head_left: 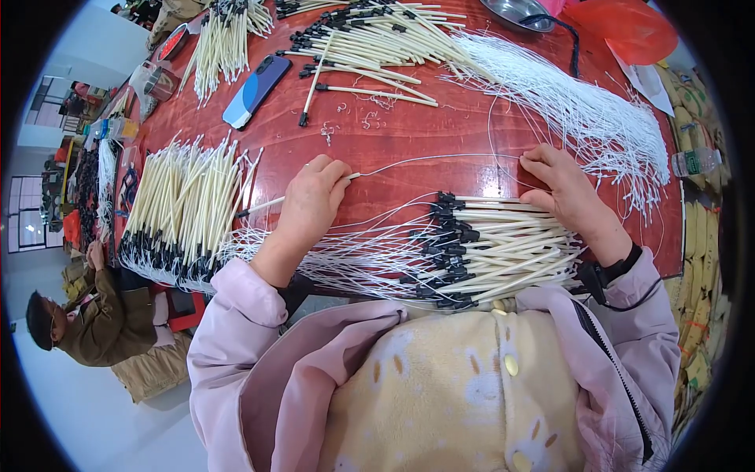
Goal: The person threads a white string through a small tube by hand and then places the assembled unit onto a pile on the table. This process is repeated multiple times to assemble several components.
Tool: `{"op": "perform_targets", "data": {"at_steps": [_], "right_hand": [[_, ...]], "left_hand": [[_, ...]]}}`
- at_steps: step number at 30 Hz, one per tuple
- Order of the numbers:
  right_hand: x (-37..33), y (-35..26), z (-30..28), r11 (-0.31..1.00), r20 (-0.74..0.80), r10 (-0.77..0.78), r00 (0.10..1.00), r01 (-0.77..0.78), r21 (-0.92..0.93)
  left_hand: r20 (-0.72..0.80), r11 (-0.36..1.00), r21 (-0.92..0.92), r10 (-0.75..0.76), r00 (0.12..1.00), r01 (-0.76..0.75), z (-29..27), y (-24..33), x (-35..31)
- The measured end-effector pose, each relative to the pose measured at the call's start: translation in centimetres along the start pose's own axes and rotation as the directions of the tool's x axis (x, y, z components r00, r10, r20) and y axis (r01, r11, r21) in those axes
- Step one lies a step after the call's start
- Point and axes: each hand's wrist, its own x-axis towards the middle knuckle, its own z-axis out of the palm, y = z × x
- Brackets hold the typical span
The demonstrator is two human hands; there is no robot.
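Note:
My left hand is closed round a thin cream stick; its black end points left and its pale tip shows past my fingers. From that tip a white string runs in a shallow curve to my right hand, where thumb and fingers are bent around its end. Just below my right hand lies a pile of cream sticks with black ends, and white strings trail from it to the left. A bundle of similar sticks lies left of my left hand.
A long bundle of white strings fills the far right of the red table. More sticks, a phone, white scraps and a metal bowl lie farther back. Another person sits at the left.

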Motion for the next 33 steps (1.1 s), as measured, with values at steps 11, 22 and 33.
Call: {"op": "perform_targets", "data": {"at_steps": [11, 22, 33], "right_hand": [[0.2, -0.1, -0.4, 1.0, 0.026, 0.0, 1.0, 0.001, -0.01], [0.3, 0.4, -0.4, 0.996, -0.026, -0.05, 0.998, 0.051, 0.069], [0.6, 0.4, -0.7, 0.995, 0.047, -0.029, 0.998, 0.025, 0.095]], "left_hand": [[-0.008, 0.973, 0.229, 0.018, 1.0, -0.016, 1.2, 1.2, 2.9], [0.084, 0.952, 0.238, 0.178, 0.98, -0.193, 3.2, 2.8, 7.3], [0.129, 0.948, 0.214, 0.212, 0.969, -0.236, 3.6, 1.9, 7.4]]}}
